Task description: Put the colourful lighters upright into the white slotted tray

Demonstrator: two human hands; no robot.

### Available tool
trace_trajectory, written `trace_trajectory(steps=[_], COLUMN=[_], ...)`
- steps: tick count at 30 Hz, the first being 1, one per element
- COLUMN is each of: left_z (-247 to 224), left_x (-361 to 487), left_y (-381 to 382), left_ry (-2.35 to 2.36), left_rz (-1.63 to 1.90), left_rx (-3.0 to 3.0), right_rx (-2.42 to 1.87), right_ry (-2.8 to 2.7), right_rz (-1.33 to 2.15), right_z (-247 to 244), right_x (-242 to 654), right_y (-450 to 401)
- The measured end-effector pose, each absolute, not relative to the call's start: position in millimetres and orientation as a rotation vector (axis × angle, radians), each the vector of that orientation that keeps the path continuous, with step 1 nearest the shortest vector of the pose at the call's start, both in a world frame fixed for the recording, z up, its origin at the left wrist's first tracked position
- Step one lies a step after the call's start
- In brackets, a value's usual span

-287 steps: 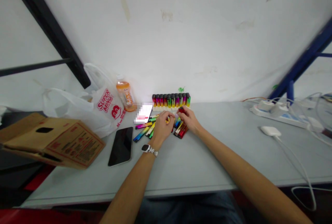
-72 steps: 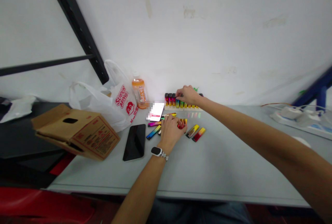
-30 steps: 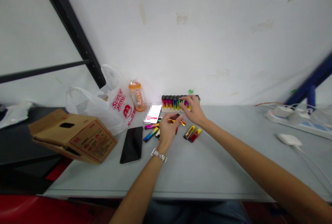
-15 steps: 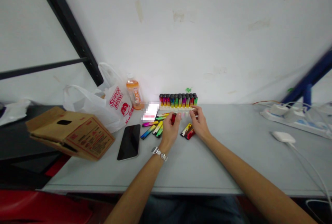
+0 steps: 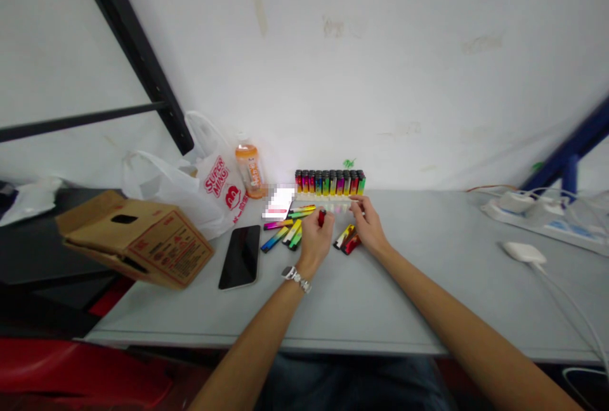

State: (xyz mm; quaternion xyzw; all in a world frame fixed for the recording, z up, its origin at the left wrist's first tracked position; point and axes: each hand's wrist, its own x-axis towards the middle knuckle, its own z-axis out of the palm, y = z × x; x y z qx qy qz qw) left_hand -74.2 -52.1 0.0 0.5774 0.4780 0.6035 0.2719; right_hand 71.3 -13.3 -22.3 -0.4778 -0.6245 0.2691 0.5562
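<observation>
My left hand (image 5: 316, 233), with a metal bracelet watch on its wrist, is closed around a red lighter (image 5: 322, 215) whose dark end shows above the thumb. To its right, my right hand (image 5: 367, 222) is held low over the table with thumb and fingers apart. Just beyond both hands, several lighters (image 5: 330, 182) in many colours stand upright in a tight row against the wall. Loose lighters (image 5: 280, 233) lie left of my left hand. A yellow-and-white lighter (image 5: 343, 236) and a red lighter (image 5: 352, 243) lie between my hands.
A dark-screened phone (image 5: 240, 257), a cardboard box (image 5: 143, 240), a white plastic bag (image 5: 209, 198) and an orange-capped bottle (image 5: 250, 170) stand or lie left. A white charger (image 5: 523, 252) and a power strip (image 5: 547, 217) with cables are right. The table's front edge (image 5: 361, 347) is near me.
The view has shifted slightly. My left hand has turned, so the red lighter in it now shows its end upward. My right hand has stayed in about the same place.
</observation>
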Motion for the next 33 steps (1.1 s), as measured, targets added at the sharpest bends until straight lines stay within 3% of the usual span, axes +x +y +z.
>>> trace_trajectory(steps=[26,33], left_z=[7.1,1.3], left_x=[-77.0,-83.0], left_y=[-56.6,-56.4], left_ry=[1.364,1.348], left_rz=[1.621,1.569], left_rx=[1.609,1.532], right_rx=[-1.111,-1.069], right_ry=[-1.549,-1.623], right_rz=[0.619,0.751], right_z=[-20.7,3.5], right_x=[70.7,62.2], right_y=[-14.6,-26.9])
